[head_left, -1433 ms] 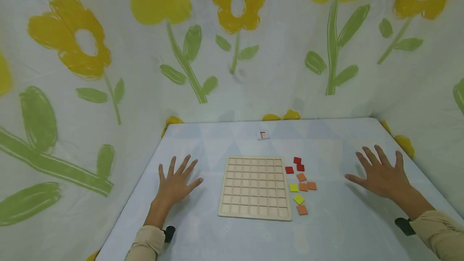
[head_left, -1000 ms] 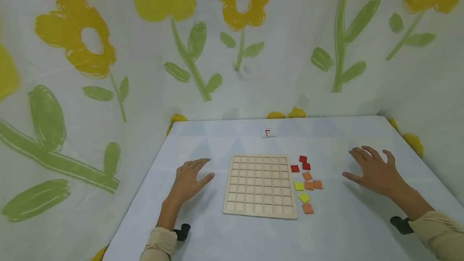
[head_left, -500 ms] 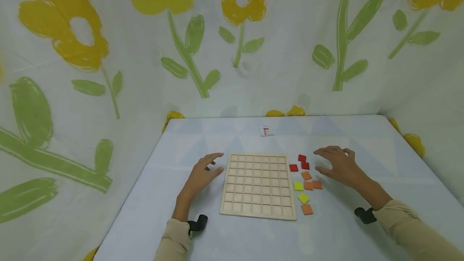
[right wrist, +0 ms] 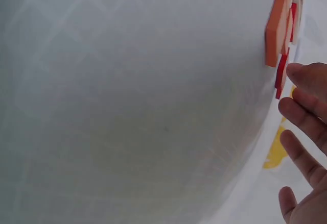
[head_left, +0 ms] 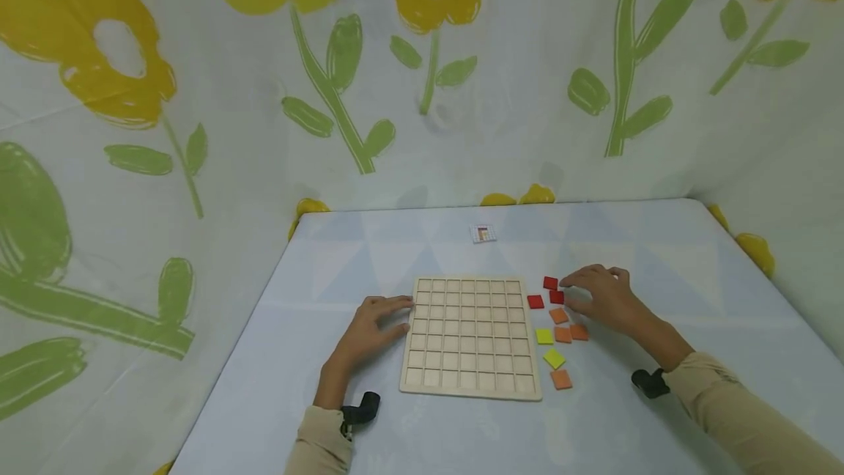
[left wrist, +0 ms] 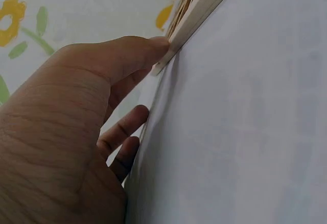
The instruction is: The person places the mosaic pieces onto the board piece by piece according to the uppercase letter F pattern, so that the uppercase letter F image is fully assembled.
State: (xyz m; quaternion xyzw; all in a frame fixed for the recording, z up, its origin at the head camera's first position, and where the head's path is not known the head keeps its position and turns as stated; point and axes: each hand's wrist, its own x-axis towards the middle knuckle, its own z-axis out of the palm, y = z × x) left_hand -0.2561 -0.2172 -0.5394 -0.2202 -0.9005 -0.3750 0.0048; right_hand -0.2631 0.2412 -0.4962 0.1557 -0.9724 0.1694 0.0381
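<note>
A pale wooden board (head_left: 471, 336) with a grid of square recesses lies on the table. My left hand (head_left: 365, 332) is at its left side; in the left wrist view the thumb (left wrist: 148, 50) touches the board's edge. Right of the board, my right hand (head_left: 606, 300) hovers by three red tiles, its fingertips close to the nearest red tile (head_left: 557, 297). The right wrist view shows the thumb (right wrist: 309, 78) beside a red tile (right wrist: 281, 73), with the fingers spread and apart. Whether it touches the tile I cannot tell.
Several orange tiles (head_left: 563, 334) and two yellow tiles (head_left: 554, 359) lie along the board's right side. A small card with a printed coloured grid (head_left: 483, 234) lies farther back on the table (head_left: 461, 438). Flower-patterned cloth (head_left: 488, 138) hangs behind the table and at its sides.
Both hands have moved inward from wide apart with spread fingers. The left has come to the board's left edge, the right to the red tiles. Board and tiles have stayed in place.
</note>
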